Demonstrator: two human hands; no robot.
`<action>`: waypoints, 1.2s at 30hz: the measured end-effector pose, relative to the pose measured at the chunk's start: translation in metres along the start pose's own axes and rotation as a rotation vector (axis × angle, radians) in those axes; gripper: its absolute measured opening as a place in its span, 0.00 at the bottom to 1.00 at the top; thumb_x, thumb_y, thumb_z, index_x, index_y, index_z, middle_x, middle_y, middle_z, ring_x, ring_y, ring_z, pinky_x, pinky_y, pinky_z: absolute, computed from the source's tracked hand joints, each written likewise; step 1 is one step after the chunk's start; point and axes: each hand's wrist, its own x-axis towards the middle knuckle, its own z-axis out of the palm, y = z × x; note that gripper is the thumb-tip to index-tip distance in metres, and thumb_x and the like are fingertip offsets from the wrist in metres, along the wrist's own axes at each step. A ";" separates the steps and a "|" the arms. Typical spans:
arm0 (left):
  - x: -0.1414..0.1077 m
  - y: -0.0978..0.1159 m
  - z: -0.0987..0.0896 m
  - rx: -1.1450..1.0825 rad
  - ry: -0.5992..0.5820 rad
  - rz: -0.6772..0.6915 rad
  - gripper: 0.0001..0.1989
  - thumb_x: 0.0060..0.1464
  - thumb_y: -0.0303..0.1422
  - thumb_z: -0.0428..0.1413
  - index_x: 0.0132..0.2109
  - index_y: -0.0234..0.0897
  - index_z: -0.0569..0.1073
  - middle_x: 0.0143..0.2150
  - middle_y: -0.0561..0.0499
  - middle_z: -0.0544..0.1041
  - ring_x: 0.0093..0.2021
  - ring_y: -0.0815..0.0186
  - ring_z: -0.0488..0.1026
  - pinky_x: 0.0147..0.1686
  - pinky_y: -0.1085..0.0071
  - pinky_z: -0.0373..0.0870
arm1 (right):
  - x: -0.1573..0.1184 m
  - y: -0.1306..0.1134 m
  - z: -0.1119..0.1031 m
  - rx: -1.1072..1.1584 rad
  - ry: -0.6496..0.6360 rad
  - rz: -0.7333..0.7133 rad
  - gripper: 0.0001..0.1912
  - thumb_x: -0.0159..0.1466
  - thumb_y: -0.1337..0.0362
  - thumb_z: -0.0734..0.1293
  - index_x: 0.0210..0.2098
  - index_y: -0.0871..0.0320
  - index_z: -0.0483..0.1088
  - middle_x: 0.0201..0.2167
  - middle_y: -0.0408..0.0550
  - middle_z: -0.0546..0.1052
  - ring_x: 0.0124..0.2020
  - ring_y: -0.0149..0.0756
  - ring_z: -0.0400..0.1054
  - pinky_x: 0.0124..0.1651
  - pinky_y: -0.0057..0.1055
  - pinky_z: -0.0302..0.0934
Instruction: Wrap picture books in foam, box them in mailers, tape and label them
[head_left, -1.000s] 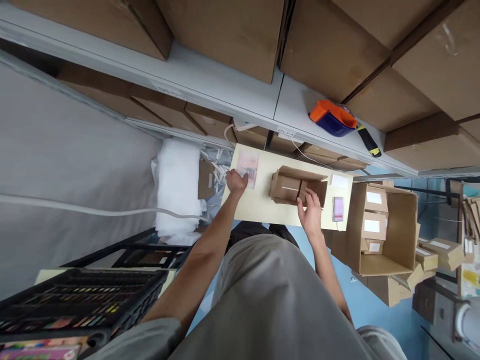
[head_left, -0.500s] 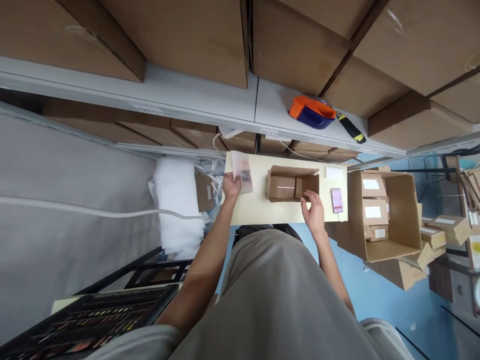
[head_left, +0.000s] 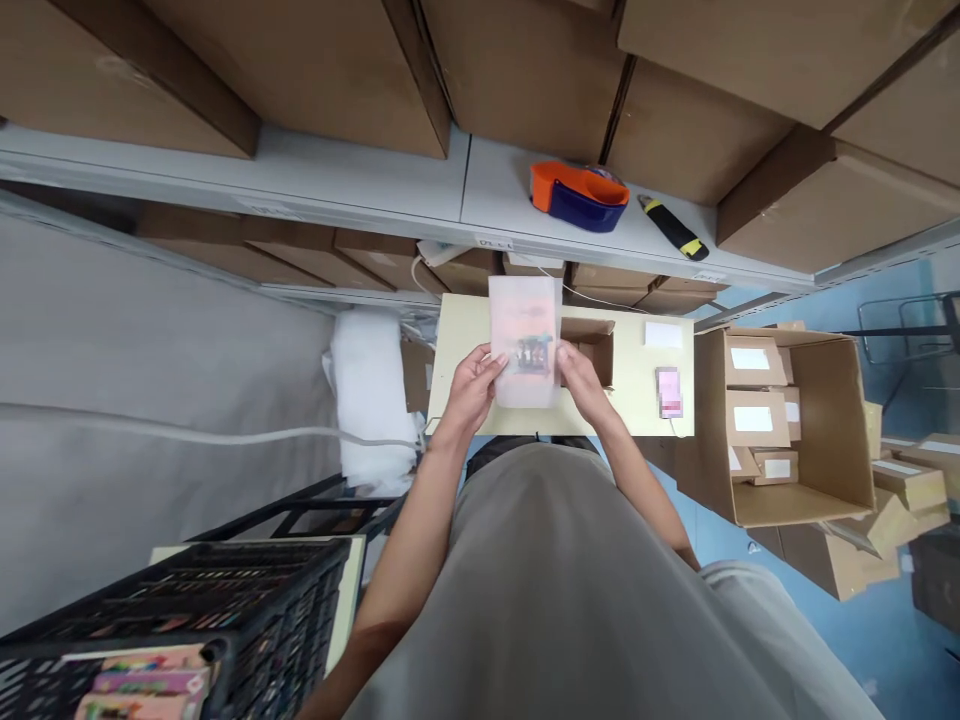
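Above the pale table (head_left: 461,325) I hold up a flat pink packet in a milky, see-through sleeve (head_left: 526,312), with a small printed picture showing through. My left hand (head_left: 471,390) is closed on its left edge, thumb on the front. At the opposite edge, my right hand (head_left: 583,384) grips it between thumb and fingers. Behind the packet and right hand stands an open cardboard box (head_left: 602,352), partly covered by them. Farther right on the table lie a phone (head_left: 669,392) with a lit screen and a white paper slip (head_left: 664,335).
A shelf (head_left: 495,185) with large cartons, an orange and blue tape dispenser (head_left: 579,197) and a black and yellow cutter (head_left: 673,228) crosses above. White wrapping sheets (head_left: 367,390) hang left. A black crate (head_left: 255,600) stands lower left; a big carton of small boxes (head_left: 832,420) stands right.
My left hand has brought the packet rightward, from the table's left end to in front of the box. My right hand has left the box's edge and taken hold of the packet.
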 end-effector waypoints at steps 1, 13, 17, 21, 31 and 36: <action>0.000 -0.006 0.009 0.022 0.014 0.004 0.30 0.53 0.55 0.71 0.53 0.41 0.76 0.46 0.44 0.88 0.47 0.52 0.87 0.49 0.56 0.87 | -0.001 0.005 -0.005 -0.026 0.024 -0.008 0.42 0.66 0.25 0.70 0.64 0.50 0.78 0.59 0.52 0.87 0.62 0.52 0.82 0.66 0.50 0.80; 0.017 0.043 0.061 0.795 0.164 0.522 0.35 0.66 0.43 0.66 0.76 0.47 0.69 0.82 0.40 0.63 0.85 0.34 0.53 0.76 0.32 0.65 | 0.008 -0.025 -0.087 -0.805 0.103 -0.229 0.27 0.82 0.59 0.55 0.74 0.52 0.74 0.69 0.49 0.81 0.66 0.50 0.78 0.70 0.46 0.72; 0.047 0.046 0.081 0.954 -0.078 0.584 0.24 0.64 0.32 0.63 0.65 0.46 0.80 0.72 0.44 0.76 0.80 0.36 0.64 0.80 0.26 0.52 | 0.031 -0.041 -0.087 -1.080 -0.180 -0.191 0.29 0.78 0.70 0.58 0.73 0.49 0.76 0.69 0.47 0.82 0.68 0.52 0.76 0.70 0.44 0.70; 0.057 0.035 0.085 1.273 -0.244 0.493 0.19 0.65 0.29 0.58 0.59 0.41 0.85 0.58 0.41 0.86 0.66 0.42 0.79 0.79 0.36 0.61 | 0.038 -0.034 -0.088 -1.294 -0.244 -0.046 0.30 0.79 0.72 0.57 0.75 0.49 0.74 0.67 0.51 0.83 0.64 0.53 0.79 0.66 0.43 0.72; 0.080 -0.006 0.076 1.677 -0.347 0.011 0.22 0.62 0.24 0.59 0.59 0.38 0.87 0.59 0.33 0.87 0.64 0.41 0.83 0.63 0.54 0.79 | 0.069 0.008 -0.068 -1.535 -0.420 0.199 0.24 0.79 0.72 0.61 0.66 0.57 0.81 0.63 0.66 0.84 0.66 0.56 0.79 0.66 0.46 0.72; 0.101 -0.026 0.081 1.656 -0.390 -0.063 0.19 0.57 0.22 0.63 0.54 0.32 0.88 0.58 0.29 0.87 0.61 0.41 0.85 0.61 0.57 0.82 | 0.091 0.030 -0.050 -1.528 -0.401 0.252 0.16 0.78 0.62 0.72 0.61 0.63 0.79 0.61 0.64 0.82 0.61 0.52 0.80 0.63 0.50 0.77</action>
